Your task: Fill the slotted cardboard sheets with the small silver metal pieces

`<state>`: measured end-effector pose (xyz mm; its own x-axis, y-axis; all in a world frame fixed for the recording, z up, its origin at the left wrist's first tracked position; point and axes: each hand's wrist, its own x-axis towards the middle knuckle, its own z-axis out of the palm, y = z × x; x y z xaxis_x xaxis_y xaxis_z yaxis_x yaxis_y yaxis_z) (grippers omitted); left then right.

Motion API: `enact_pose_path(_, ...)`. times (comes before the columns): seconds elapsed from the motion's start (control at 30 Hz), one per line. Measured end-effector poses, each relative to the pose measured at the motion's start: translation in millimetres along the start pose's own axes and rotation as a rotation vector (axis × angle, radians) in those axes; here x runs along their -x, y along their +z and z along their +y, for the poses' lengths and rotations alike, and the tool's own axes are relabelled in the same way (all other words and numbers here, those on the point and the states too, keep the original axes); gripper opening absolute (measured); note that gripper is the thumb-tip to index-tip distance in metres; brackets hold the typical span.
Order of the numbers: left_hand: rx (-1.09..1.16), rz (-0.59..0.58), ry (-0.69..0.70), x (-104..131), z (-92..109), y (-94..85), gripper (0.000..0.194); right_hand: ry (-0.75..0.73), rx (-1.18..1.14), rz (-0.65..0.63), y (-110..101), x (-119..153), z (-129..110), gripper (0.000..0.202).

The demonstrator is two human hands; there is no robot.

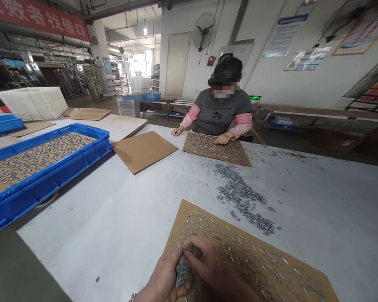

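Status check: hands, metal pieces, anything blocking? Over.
Left hand cupping metal pieces; right hand close by. Near cardboard strewn with pieces. No obstruction seen at hands.

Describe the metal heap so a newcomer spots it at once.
On the white table, look between the nearest cardboard sheet and the co-worker's cardboard sheet. The grey metal heap lies on the tabletop, its pieces piled together, unlike those spread across both sheets.
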<state>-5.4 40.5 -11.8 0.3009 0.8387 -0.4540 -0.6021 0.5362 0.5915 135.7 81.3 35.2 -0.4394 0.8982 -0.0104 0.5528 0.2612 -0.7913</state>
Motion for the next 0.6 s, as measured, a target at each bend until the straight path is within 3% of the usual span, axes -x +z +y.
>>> enact_pose_path(0.23, 0.002, -0.032, 0.065, 0.8, 5.2, -1.1, 0.046, 0.066, -0.097, 0.118, -0.8, 1.3, 3.8, 0.029)
enact_pose_path(0.4, 0.001, -0.026, 0.088, 3.2, 8.0, 2.8, 0.049, -0.010, 0.000, 0.042, -7.0, 4.2, 5.3, 0.030)
enact_pose_path(0.5, -0.024, -0.012, 0.061, 4.4, 9.4, 4.1, 0.051, -0.009, 0.058, 0.030, -18.0, -10.4, 15.3, 0.030)
enact_pose_path(0.6, -0.020, 0.027, 0.028, 4.8, 10.3, 4.4, 0.055, 0.074, 0.199, 0.115, -36.0, -45.3, 35.3, 0.026)
